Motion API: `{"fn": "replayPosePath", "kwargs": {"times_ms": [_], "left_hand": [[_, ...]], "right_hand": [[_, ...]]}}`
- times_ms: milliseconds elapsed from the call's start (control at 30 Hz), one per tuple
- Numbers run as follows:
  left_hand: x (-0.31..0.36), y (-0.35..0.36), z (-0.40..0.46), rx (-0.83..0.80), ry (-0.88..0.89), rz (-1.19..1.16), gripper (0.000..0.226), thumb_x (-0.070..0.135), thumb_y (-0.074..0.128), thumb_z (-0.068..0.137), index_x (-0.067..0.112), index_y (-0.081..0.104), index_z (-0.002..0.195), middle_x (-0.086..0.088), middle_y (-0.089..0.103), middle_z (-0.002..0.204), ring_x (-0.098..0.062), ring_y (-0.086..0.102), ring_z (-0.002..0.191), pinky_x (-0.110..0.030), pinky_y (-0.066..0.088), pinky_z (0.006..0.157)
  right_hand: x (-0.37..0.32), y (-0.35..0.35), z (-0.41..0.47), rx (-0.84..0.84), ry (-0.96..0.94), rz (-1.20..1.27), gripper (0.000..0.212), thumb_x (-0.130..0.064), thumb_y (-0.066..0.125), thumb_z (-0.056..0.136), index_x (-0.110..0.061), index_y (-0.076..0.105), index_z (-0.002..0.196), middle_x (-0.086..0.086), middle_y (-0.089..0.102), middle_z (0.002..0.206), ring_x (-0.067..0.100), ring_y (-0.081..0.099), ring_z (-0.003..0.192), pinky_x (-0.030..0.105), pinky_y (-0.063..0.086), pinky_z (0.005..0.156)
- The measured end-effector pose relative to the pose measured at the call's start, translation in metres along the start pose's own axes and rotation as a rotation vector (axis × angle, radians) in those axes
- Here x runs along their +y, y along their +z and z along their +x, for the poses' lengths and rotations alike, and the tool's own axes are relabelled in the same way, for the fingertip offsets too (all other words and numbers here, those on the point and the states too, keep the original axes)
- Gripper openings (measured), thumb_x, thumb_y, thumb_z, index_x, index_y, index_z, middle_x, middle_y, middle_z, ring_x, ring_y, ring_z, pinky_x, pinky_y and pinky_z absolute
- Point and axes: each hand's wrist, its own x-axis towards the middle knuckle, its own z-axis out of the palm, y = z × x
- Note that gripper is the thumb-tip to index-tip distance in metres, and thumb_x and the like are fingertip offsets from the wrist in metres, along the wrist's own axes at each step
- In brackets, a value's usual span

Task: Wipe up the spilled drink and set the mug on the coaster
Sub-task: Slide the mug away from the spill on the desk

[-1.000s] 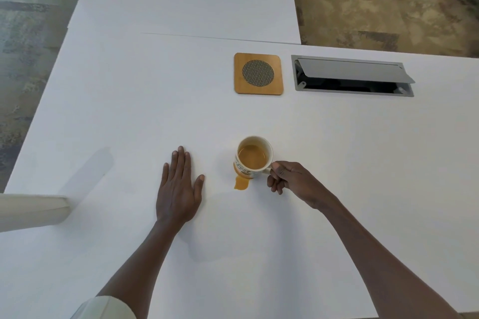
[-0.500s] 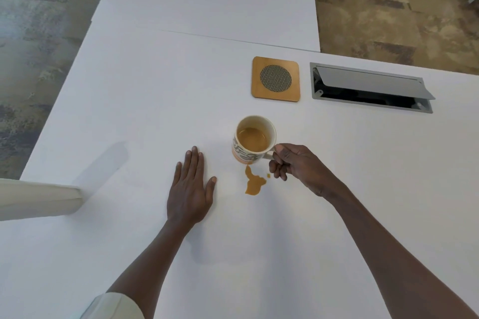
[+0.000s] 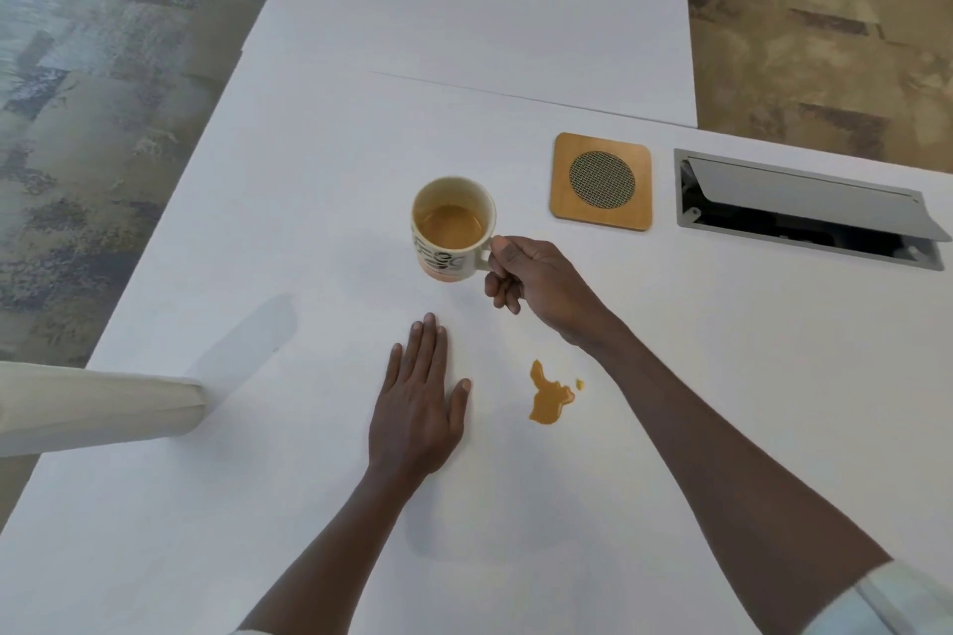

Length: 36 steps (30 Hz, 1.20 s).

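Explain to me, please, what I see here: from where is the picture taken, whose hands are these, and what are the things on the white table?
There is no machine; a person wears a camera on the head, looking down at their own bare hands. The right hand holds a mug by its handle; brown drink is inside. The left hand lies flat and empty on the white table. Beside it is a small brown spill, not yet wiped. Farther away are an empty wooden coaster and an open cable hatch. A beige object at the left edge cannot be identified.

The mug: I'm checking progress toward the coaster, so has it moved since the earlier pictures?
Yes. The mug has left the spill and come nearer the coaster.
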Motion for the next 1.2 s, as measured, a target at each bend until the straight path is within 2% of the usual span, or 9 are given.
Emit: {"fn": "replayPosePath", "kwargs": {"times_ms": [467,933,1200], "left_hand": [[0.000,0.002,0.001,0.009,-0.006,-0.019,0.069,0.046,0.028,0.104,0.012,0.009,0.162,-0.005,0.003,0.171,-0.016,-0.004,0.158,-0.040,0.009,0.128],[0.001,-0.001,0.001,-0.007,-0.016,-0.024,0.071,0.047,0.028,0.103,0.013,0.009,0.162,-0.004,0.002,0.171,-0.015,-0.004,0.158,-0.039,0.008,0.128],[0.001,-0.001,0.002,-0.002,-0.021,-0.023,0.072,0.048,0.030,0.103,0.013,0.010,0.162,-0.004,0.002,0.171,-0.015,-0.005,0.158,-0.038,0.007,0.128]], "right_hand": [[0.008,0.054,0.070,-0.070,0.045,-0.042,0.041,-0.032,0.039,0.105,-0.016,0.047,0.069,0.009,0.060,0.070,0.024,0.053,0.064,0.030,0.040,0.055],[0.022,0.057,0.083,-0.130,0.055,-0.076,0.039,-0.034,0.039,0.105,-0.017,0.051,0.071,0.008,0.062,0.071,0.022,0.054,0.064,0.031,0.042,0.057],[0.023,0.055,0.083,-0.142,0.055,-0.102,0.040,-0.037,0.039,0.105,-0.009,0.054,0.081,0.013,0.064,0.076,0.022,0.054,0.065,0.031,0.043,0.056]]}}
